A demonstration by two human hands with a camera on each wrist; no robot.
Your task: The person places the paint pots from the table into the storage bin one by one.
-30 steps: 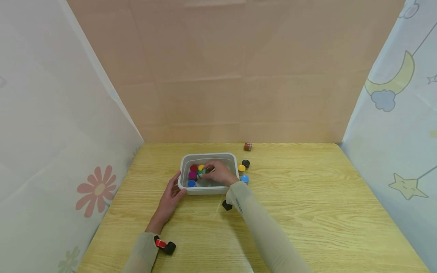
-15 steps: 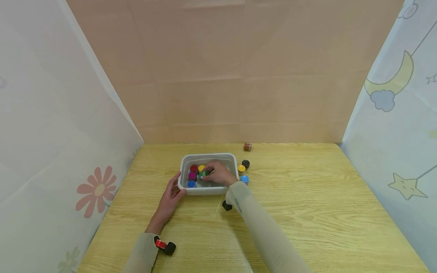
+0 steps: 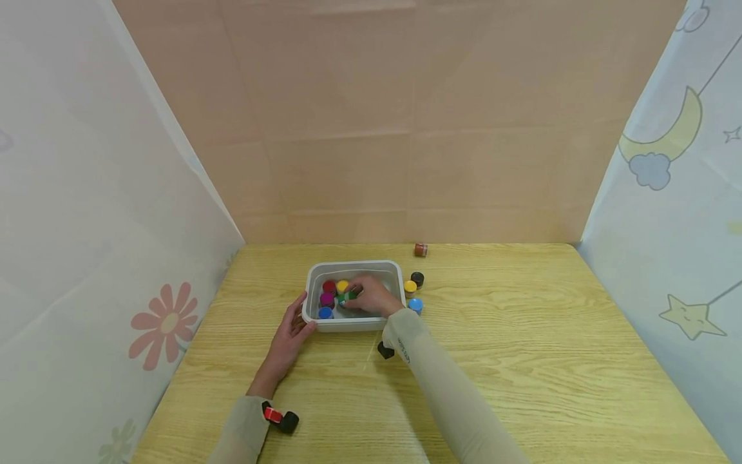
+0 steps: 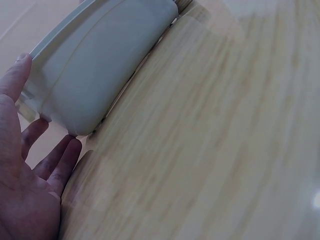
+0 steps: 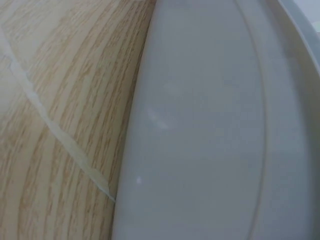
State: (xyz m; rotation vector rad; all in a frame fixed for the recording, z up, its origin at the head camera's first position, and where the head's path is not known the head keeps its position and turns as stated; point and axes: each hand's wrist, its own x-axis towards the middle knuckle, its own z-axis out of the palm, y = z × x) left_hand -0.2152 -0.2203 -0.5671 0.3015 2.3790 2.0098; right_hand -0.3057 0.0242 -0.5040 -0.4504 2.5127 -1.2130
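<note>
Within the pale grey plastic box, my right hand pinches a small green paint pot, partly hidden by the fingers. Beside it in the box sit a dark red pot, a yellow pot, a magenta pot and a blue pot. My left hand holds the box's near left corner. In the left wrist view, its thumb lies at the rim and its fingertips touch lower down. The right wrist view shows only the box wall and table.
Just right of the box stand a yellow-lidded pot, a black pot and a light blue pot. A reddish-brown pot lies on its side near the back edge of the wooden table.
The green pot has gone slightly down in the box, still between my right fingers. My left hand stays at the box corner.
</note>
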